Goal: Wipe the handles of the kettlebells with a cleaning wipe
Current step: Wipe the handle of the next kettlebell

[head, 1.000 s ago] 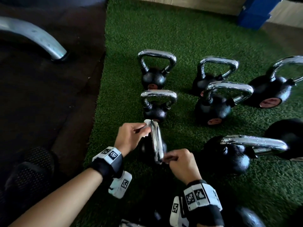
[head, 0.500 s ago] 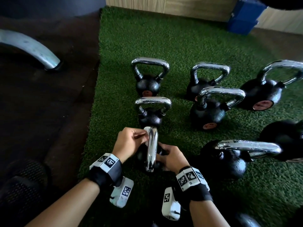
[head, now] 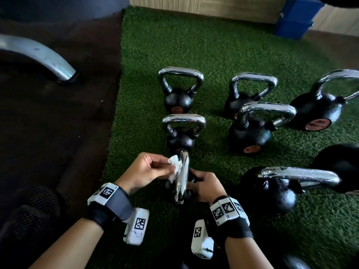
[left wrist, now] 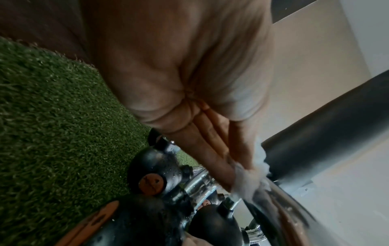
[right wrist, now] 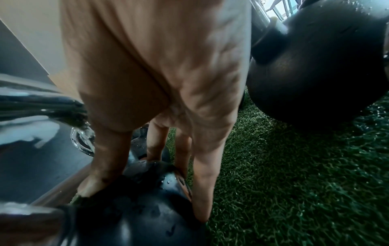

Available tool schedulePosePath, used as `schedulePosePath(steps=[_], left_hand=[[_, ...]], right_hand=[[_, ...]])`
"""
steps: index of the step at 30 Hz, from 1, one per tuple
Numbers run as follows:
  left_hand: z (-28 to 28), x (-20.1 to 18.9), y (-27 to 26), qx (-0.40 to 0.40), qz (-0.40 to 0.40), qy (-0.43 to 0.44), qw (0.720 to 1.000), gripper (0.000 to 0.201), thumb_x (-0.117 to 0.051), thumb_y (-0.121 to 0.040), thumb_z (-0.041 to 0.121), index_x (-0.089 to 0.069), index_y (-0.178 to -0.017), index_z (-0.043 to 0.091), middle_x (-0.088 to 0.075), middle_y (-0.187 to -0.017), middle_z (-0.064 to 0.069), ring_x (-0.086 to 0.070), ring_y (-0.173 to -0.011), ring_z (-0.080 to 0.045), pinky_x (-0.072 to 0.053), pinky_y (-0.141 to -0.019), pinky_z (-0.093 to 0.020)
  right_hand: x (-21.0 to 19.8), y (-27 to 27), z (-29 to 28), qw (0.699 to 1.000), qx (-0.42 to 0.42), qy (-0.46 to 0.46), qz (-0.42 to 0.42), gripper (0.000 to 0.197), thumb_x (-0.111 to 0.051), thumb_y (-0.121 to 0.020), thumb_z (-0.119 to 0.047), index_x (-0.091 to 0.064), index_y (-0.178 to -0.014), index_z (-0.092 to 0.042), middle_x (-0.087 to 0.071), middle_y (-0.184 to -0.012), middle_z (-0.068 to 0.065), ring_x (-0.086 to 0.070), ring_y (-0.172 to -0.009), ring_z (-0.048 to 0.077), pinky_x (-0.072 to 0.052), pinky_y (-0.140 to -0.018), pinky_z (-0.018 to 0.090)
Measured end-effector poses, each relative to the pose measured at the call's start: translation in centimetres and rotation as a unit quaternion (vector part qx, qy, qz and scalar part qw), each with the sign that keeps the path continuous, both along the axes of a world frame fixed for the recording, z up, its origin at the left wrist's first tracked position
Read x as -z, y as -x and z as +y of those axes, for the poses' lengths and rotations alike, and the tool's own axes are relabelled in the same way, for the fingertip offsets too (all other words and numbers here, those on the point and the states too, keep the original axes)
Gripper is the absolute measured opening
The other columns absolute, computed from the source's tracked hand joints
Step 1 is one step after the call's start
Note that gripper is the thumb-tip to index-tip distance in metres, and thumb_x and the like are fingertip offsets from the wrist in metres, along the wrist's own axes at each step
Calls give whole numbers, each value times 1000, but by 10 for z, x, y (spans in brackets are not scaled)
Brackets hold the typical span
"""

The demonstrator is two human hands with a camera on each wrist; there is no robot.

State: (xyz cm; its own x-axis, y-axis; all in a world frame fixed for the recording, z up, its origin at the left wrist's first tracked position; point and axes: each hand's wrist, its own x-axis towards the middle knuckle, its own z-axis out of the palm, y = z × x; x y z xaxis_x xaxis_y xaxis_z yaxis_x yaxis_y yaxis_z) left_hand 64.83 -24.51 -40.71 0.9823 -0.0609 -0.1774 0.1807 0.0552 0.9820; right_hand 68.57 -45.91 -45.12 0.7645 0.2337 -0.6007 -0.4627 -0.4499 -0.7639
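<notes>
The right hand had dropped from the handle to clasp, apparently, the kettlebell; the left hand pinched the wipe, better wrapped fully round.

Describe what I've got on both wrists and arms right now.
Forearms bare, no sleeves. Behind the left hand, the left wrap is black with a grey strap; the right wrap, behind the right hand, is all black. Both carry white blocks printed with black square markers. A white box with one marker hangs under each wrist.
</notes>
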Motion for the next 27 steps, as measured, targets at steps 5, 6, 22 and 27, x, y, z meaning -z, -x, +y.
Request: schedulePosePath(steps=[5,6,22,27], left_hand=[[-4,-5,7,-47,13,14,999,12,-85,-64,14,-81,-75,20,-79,-80,-4,-74,-73,-9,-59,-65,-19],[-5,-6,11,-34,39,27,998,10,-83,-64,13,-80,-70,20,-78,-75,-3,-73,-69,-7,-59,-63,-19],[-8,4,63,43,27,-84,995,15,-87,-70,28,-82,-83,21,-80,-85,-3,-75,-76,-10,-54,-71,-17],[-11,16,68,45,25,-153,987,11,-85,-78,25,-83,-89,24,-80,-91,6,-76,-88,-11,-57,-84,-24]], right_hand=[[-3,-1,3,1000,10,3,4,88,-89,-32,-60,-71,-117,-43,-75,-79,-8,-73,-69,11,-58,-65,29],[-3,-1,2,1000,11,7,1,89,-87,-30,-61,-72,-116,-44,-74,-75,-10,-71,-67,9,-56,-63,26],[-2,0,1,999,10,27,-13,99,-82,-29,-66,-63,-124,-49,-73,-102,-16,-71,-89,5,-61,-81,31],[1,2,0,999,24,38,-22,73,-92,-57,-47,-65,-125,-45,-73,-108,-12,-69,-86,6,-55,-69,25]])
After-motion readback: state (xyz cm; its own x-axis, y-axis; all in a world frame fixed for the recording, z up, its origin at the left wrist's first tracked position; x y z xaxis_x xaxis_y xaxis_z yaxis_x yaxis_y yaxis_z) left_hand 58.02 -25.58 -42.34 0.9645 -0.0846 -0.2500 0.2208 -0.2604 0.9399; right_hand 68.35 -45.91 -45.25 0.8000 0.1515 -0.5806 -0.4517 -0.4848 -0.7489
